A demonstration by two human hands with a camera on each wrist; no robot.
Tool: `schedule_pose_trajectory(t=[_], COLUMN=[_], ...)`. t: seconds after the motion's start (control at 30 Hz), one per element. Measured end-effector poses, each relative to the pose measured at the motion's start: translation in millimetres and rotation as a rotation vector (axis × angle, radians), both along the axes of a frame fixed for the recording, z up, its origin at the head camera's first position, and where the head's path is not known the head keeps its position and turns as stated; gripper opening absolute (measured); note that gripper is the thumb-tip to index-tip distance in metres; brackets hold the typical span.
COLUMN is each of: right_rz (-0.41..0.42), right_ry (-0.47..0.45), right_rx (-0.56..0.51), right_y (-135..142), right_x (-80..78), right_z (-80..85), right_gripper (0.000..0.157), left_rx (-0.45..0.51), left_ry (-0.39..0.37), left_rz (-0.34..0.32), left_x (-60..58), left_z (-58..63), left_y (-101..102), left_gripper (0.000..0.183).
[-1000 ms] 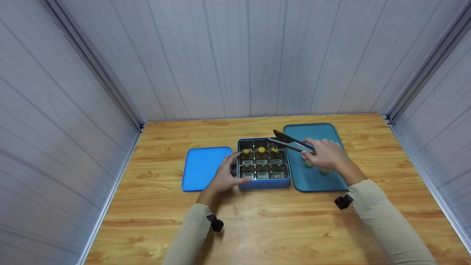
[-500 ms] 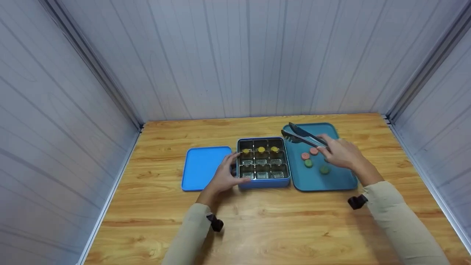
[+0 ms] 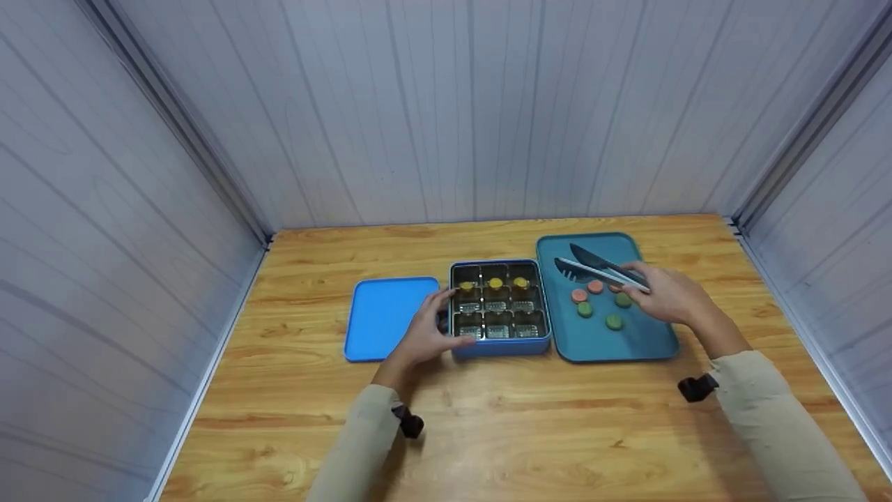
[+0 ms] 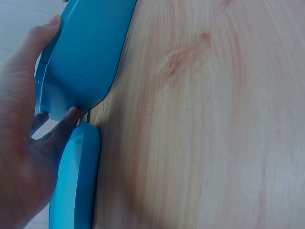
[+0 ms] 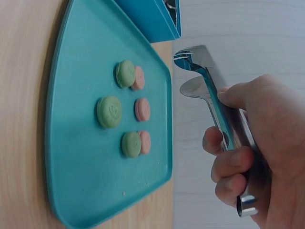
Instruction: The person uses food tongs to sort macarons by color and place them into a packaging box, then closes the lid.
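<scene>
My left hand [image 3: 421,336] holds the near left corner of a blue box [image 3: 500,346], thumb on its front and fingers along its left side. Inside, a dark divided insert bears three yellow macarons [image 3: 495,284] in its far row; the nearer compartments hold none. My right hand [image 3: 665,296] grips metal serving tongs [image 5: 224,105], whose tips are apart with nothing between them. Below the tongs, three green macarons [image 5: 109,112] and three pink macarons [image 5: 142,109] lie on a teal tray [image 3: 592,345].
A bright blue lid [image 3: 390,321] lies flat on the wooden table [image 3: 488,418], left of the box. The tray stands close to the box's right side. Pale panel walls [image 3: 432,118] rise at the back and both sides.
My right hand has carried the tongs right, from over the box's far right compartment to above the tray. A yellow macaron is left in that compartment. My left hand keeps its place.
</scene>
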State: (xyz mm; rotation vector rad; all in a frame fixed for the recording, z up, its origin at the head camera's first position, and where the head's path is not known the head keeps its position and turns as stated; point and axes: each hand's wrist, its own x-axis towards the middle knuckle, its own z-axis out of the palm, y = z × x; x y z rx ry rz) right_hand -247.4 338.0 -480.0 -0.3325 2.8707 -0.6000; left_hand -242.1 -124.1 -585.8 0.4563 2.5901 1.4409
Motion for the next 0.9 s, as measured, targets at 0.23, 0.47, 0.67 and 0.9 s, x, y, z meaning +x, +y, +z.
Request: schedule_pose_trajectory(t=[0.23, 0.47, 0.67, 0.9], right_rz=[-0.037, -0.045, -0.06, -0.07], right_ry=[0.051, 0.091, 0.095, 0.085], right_rx=[0.016, 0.059, 0.063, 0.061], right_y=[11, 22, 26, 26], right_x=[2.3, 5.8, 10.1, 12.2], right_z=[-5.5, -13.2, -18.9, -25.1], right_gripper=[0.057, 0.054, 0.05, 0.049], left_rx=[-0.017, 0.003, -0.002, 0.0], left_ry=[0.003, 0.017, 0.036, 0.015], left_rz=[0.002, -0.001, 0.001, -0.001], left_x=[-0.1, -1.2, -2.6, -0.9], left_z=[0.4, -1.5, -4.3, -2.1], left_y=[0, 0, 0, 0], left_gripper=[0.106, 0.106, 0.106, 0.106])
